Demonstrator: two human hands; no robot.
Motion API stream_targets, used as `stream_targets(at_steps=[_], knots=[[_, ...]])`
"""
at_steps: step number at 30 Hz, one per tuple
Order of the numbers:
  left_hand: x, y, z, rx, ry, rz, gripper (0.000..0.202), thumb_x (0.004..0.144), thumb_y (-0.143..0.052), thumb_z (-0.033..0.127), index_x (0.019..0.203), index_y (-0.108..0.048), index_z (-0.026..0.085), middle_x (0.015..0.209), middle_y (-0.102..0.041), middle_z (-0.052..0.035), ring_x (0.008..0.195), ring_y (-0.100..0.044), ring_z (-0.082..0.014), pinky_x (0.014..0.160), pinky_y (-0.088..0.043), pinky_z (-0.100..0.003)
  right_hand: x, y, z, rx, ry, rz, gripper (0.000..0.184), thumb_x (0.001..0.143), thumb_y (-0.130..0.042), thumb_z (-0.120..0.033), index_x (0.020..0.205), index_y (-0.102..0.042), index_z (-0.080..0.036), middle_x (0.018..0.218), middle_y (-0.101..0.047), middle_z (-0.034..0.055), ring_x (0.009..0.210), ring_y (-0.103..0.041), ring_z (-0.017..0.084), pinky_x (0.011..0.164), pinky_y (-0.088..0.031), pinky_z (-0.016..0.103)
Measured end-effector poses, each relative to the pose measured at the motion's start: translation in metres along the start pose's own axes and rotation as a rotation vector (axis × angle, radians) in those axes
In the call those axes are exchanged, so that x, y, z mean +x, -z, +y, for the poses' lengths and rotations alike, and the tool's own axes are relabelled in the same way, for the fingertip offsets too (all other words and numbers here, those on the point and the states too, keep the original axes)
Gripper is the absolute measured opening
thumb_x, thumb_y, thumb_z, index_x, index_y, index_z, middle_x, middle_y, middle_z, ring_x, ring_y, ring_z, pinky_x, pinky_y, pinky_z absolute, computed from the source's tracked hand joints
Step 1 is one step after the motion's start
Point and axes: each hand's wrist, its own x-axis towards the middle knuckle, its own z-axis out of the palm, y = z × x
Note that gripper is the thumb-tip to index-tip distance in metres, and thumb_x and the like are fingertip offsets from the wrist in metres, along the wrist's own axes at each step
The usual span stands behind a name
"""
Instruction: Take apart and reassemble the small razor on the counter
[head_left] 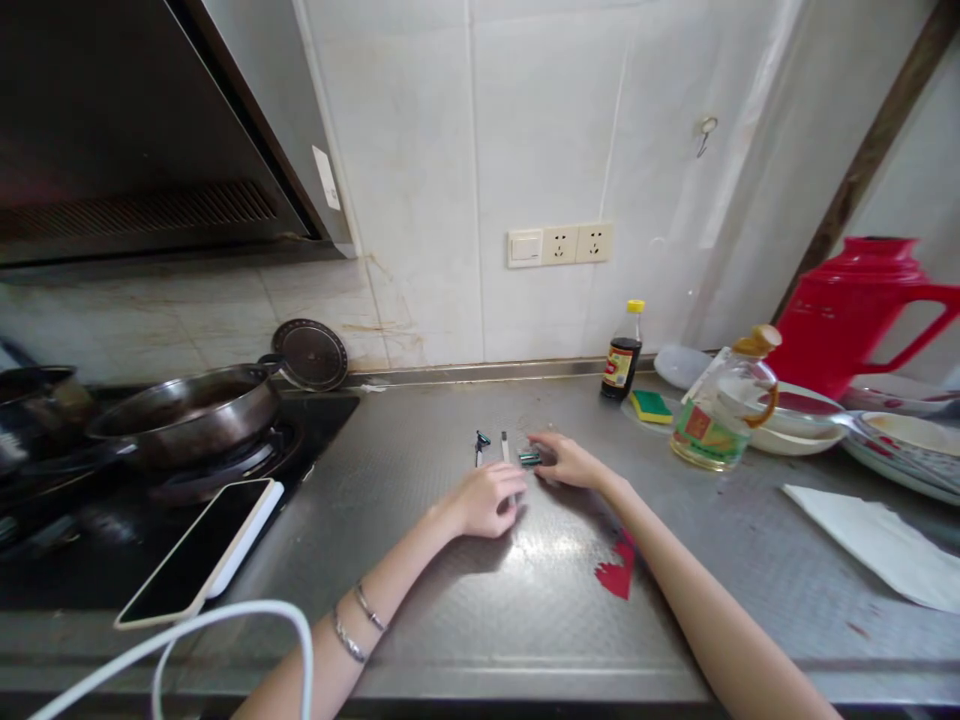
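Observation:
My left hand [489,499] rests on the steel counter [420,430], its fingers loosely curled and the thumb apart. Nothing shows in its grasp. Just beyond it lies a razor [481,443] with a dark head, its handle running down towards my knuckles. A slim grey-and-white strip [505,447] lies beside the razor. To the right, my right hand [568,461] has its thumb and forefinger on either side of a small green-and-dark piece [529,459], seemingly in clear plastic. Its exact kind is too small to make out. A torn red piece [618,572] lies near my right forearm.
On the left, a phone [196,555] with a white cable lies by the stove, where a pan [191,415] stands. Along the right are a soy sauce bottle [622,355], a sponge [651,407], an oil bottle [716,420], bowls, white paper [874,540] and a red thermos [847,315].

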Motion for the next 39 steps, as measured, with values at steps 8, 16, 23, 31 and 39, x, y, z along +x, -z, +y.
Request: stream_targets(at_steps=[8,16,23,31,39], knots=[[-0.005,0.002,0.001,-0.039,0.028,-0.158,0.035,0.074,-0.052,0.017,0.108,-0.061,0.015,0.124,-0.055,-0.0112,0.120,-0.046,-0.0217,0.105,-0.031,-0.035,0.000,0.002,-0.004,0.011,-0.012,0.016,0.055,0.065,-0.062,-0.025,0.119,-0.056,-0.014,0.119,-0.059,0.0128,0.110,-0.054,0.025,0.096,-0.039,0.037],[-0.005,-0.001,0.000,-0.051,0.083,-0.146,0.033,0.080,-0.050,0.018,0.112,-0.059,0.019,0.126,-0.054,-0.0082,0.121,-0.045,-0.0208,0.104,-0.032,-0.038,0.000,0.002,-0.005,-0.001,-0.020,0.000,0.053,0.068,-0.061,-0.025,0.120,-0.055,-0.015,0.120,-0.059,0.0120,0.111,-0.053,0.024,0.097,-0.038,0.037],[-0.003,0.001,-0.005,-0.050,0.129,0.044,0.023,0.081,-0.050,0.024,0.099,-0.063,0.019,0.110,-0.062,-0.0068,0.111,-0.050,-0.0190,0.098,-0.036,-0.034,0.001,0.003,-0.003,-0.039,-0.052,0.098,0.047,0.073,-0.055,-0.026,0.118,-0.056,-0.013,0.117,-0.060,0.0126,0.110,-0.054,0.024,0.096,-0.039,0.036],[-0.007,0.009,-0.033,0.129,0.784,0.194,0.020,0.083,-0.048,0.035,0.085,-0.059,0.018,0.084,-0.064,-0.0060,0.079,-0.058,-0.0178,0.068,-0.042,-0.027,0.000,0.008,0.009,-0.174,-0.202,0.266,0.034,0.076,-0.044,-0.019,0.103,-0.066,-0.015,0.107,-0.066,0.0099,0.104,-0.058,0.022,0.093,-0.040,0.034],[-0.009,-0.004,-0.030,0.184,0.902,-0.033,0.032,0.077,-0.052,0.047,0.069,-0.063,0.018,0.075,-0.067,-0.0067,0.075,-0.062,-0.0201,0.068,-0.041,-0.029,-0.001,0.006,0.014,-0.234,-0.204,0.255,0.032,0.077,-0.045,-0.020,0.100,-0.067,-0.018,0.105,-0.067,0.0079,0.102,-0.057,0.022,0.091,-0.041,0.033]])
